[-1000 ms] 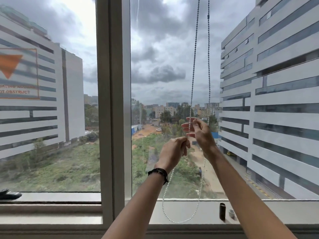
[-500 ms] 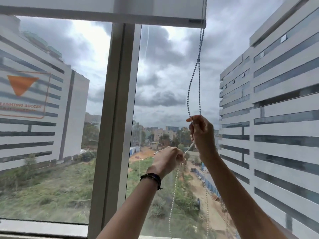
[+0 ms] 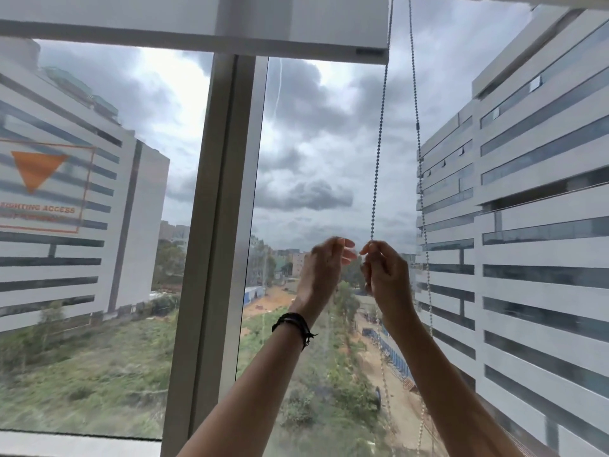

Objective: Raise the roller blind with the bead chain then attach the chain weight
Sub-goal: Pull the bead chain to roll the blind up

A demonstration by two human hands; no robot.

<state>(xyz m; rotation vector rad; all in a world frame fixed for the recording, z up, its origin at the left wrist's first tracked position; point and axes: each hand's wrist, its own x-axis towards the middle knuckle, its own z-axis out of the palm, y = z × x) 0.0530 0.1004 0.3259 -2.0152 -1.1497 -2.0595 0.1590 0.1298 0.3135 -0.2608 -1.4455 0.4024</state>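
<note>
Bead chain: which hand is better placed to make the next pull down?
Right. The right hand is pinched on the bead chain at the near strand; the left hand is blurred, fingers apart beside it, seemingly holding nothing.

Left hand point(image 3: 324, 268): motion-blurred at the fingers point(image 3: 346, 253); grip state not readable. Bead chain point(image 3: 379, 153): both strands cut off by the top edge; lower run faint, hidden in part behind the right hand point(image 3: 385, 275). Roller blind point(image 3: 197, 24): only its bottom portion in frame. Window sticker point(image 3: 43, 186), left edge: text blurred, cropped.
</note>
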